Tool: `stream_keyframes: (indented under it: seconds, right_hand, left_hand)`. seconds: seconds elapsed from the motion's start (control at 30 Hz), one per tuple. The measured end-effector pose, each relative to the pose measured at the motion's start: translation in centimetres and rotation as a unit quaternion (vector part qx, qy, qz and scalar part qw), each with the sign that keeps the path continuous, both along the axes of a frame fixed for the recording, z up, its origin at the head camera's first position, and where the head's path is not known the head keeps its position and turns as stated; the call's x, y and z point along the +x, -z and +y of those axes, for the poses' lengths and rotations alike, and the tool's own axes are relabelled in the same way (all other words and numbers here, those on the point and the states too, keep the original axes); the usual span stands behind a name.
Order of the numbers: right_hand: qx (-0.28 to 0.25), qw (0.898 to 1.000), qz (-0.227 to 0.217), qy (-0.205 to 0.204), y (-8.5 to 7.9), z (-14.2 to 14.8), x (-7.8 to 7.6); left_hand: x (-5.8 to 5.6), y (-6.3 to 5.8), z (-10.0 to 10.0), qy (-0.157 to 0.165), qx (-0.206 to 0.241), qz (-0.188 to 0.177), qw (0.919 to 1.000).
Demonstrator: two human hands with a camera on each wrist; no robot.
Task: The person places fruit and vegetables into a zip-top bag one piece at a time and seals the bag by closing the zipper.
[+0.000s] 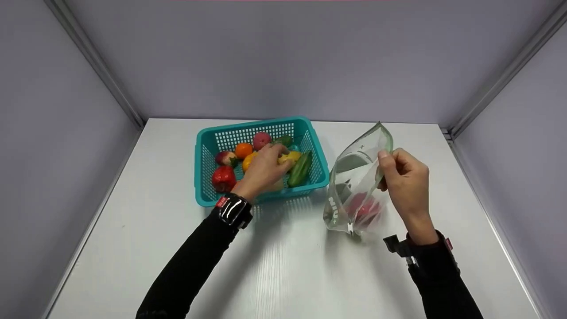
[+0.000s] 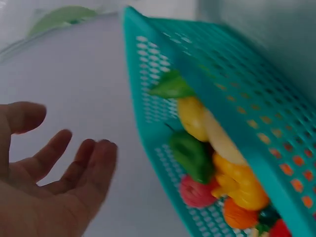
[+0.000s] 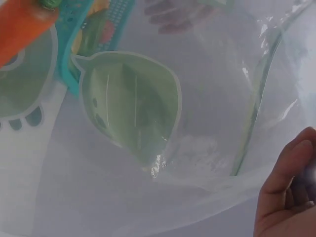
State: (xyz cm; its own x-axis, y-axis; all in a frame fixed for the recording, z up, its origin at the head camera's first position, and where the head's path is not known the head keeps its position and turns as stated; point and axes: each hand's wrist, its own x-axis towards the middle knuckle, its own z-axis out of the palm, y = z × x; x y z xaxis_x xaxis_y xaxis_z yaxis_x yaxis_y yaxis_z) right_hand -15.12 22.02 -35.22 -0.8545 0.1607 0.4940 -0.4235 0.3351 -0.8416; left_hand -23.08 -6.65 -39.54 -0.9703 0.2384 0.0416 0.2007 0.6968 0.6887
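Note:
My left hand point(image 1: 264, 168) is over the turquoise basket point(image 1: 316, 184), with its fingers near a yellow fruit point(image 1: 292, 156) and a cucumber point(image 1: 300, 169). In the left wrist view that same hand point(image 2: 59, 187) has loosely spread fingers and nothing between them. On the right, my right hand point(image 1: 405, 181) pinches the rim of a clear plastic bag point(image 1: 352, 161) between thumb and fingers. The bag stands with its mouth gaping and a reddish item point(image 1: 364, 209) at the bottom. An orange carrot point(image 3: 22, 29) shows through the right wrist view's upper left.
The basket also holds a red bell pepper point(image 1: 223, 179), an orange point(image 1: 243, 150), a round pink-red item point(image 1: 262, 140), a yellow bell pepper point(image 2: 242, 185) and a green bell pepper point(image 2: 190, 155). It stands on a white table point(image 1: 146, 212), enclosed by grey walls point(image 1: 283, 57).

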Motion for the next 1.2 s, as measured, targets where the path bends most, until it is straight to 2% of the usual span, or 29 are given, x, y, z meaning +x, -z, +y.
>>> stream_keyframes:
  seconds: [0.17,0.33,0.6,0.9,1.2]
  right_hand:
    - [0.016,1.000,0.003,-0.003,0.3,-0.4,0.3]
    - [0.019,1.000,0.003,-0.004,0.3,-0.7,0.4]
    - [0.024,1.000,0.000,-0.005,0.5,-0.7,0.6]
    - [0.009,1.000,-0.004,-0.020,0.6,-0.9,0.5]
    - [0.020,1.000,-0.004,-0.019,0.7,-0.9,0.4]
  left_hand:
    - [-0.6,2.0,-1.2,0.005,-0.101,-0.037,0.9942]
    - [-0.9,3.4,-1.8,0.016,-0.160,-0.044,0.9860]
    - [-0.8,4.9,-2.2,0.020,-0.177,-0.066,0.9818]
    - [-0.7,4.6,-2.1,0.031,-0.188,-0.077,0.9786]
    - [-1.5,5.3,-2.6,0.042,-0.217,-0.075,0.9724]
